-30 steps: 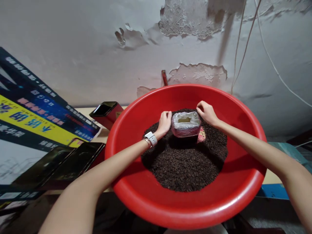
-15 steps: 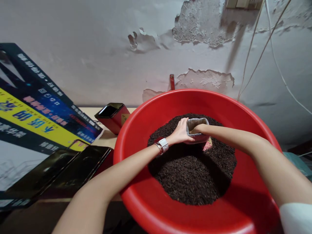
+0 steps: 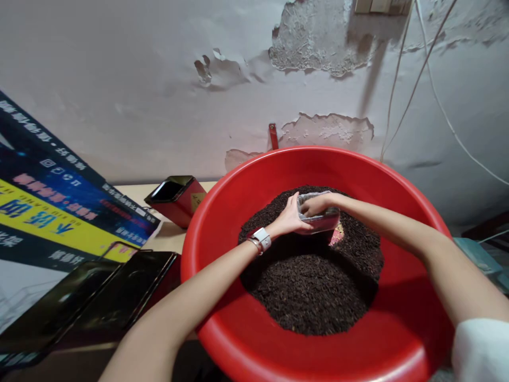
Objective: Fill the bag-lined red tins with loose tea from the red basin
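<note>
A wide red plastic tub (image 3: pixel 413 297) holds a heap of dark brown, dried, tea-like leaves (image 3: pixel 314 297). Above the heap sits a pouch (image 3: pixel 320 224) with a silvery foil-like lining, its mouth open toward me. My left hand (image 3: pixel 287 216), with a white-strapped watch (image 3: pixel 262 239) at the wrist, grips the pouch's left edge. From the right, my right hand (image 3: pixel 317 203) reaches inside the mouth; its fingers are mostly hidden there. A pink and gold patterned piece (image 3: pixel 337 234) shows at the pouch's lower right; whether it belongs to the pouch I cannot tell.
Left of the tub, a red tin (image 3: pixel 175 204) with an open dark top stands on a pale tabletop (image 3: pixel 169 239). Closer to me are dark, glossy tins (image 3: pixel 131 289). A printed carton (image 3: pixel 59 196) lies behind them. Cables (image 3: pixel 433 85) hang down the peeling wall (image 3: pixel 159 95).
My right hand has shifted slightly left inside the pouch, and the pouch mouth has spread and tilted a little. My view has turned slightly, moving the wall leftward.
</note>
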{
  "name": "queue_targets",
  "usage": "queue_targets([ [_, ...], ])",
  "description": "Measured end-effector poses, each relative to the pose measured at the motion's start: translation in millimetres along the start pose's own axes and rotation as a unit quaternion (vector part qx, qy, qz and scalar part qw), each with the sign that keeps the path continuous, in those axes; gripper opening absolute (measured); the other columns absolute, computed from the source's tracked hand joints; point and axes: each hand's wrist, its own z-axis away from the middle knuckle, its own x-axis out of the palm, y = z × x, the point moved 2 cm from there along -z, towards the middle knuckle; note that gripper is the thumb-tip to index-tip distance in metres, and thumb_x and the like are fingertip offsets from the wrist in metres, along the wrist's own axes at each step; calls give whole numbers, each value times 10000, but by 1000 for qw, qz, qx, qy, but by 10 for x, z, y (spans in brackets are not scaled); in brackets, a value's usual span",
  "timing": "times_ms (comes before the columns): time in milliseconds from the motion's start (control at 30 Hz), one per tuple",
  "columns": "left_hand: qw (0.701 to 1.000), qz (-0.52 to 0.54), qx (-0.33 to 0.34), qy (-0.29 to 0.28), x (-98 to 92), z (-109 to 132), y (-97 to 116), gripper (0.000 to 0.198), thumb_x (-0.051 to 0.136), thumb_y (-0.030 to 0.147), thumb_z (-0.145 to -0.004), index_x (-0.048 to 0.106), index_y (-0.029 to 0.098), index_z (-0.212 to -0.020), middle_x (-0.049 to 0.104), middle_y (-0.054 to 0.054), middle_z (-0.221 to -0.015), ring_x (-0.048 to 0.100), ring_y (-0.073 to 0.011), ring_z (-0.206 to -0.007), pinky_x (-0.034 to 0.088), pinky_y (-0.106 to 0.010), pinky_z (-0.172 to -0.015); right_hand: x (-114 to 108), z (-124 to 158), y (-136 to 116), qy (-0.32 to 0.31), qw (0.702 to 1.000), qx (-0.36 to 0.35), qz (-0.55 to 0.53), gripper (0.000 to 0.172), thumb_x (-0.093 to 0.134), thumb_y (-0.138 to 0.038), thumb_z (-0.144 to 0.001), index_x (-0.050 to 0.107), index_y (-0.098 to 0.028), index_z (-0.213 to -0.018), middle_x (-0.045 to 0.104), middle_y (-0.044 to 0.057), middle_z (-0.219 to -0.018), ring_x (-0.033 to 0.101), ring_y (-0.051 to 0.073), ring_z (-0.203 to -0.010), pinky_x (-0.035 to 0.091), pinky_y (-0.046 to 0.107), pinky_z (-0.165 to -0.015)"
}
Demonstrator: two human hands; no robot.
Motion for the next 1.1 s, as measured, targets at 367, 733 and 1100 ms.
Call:
queue_targets([
  [367,971,-211,-108,-9,-699,-194,-126,524,336,521,-891,607,133,-1116,612,-171,-1222,500,-319,-1221,341,-418,-1036,-394,603,1013,99,958,238,123,294,453,-188,-891,637,-123,-1112,631,165,-1159,579,273,-1099,431,373,-936],
  [733,788,-609,-82,-36,-682,89,-108,401,269,222,-901,616,117,-1073,668,-168,-1048,624,-310,-966,475,-392,-744,583,537,1762,-39,924,367,102,712,535,-426,-885,230,-206,-1490,176,199,-1527,165,391,-1398,277,603,-1047],
  [1100,856,-504,-20,110,-889,149,546,396,327,274,-928,584,167,-1209,653,-105,-1170,609,-272,-1068,489,-379,-856,790,797,1544,190,948,253,23,378,495,-393,-901,583,-200,-1214,605,182,-1156,558,314,-1129,460,468,-878],
])
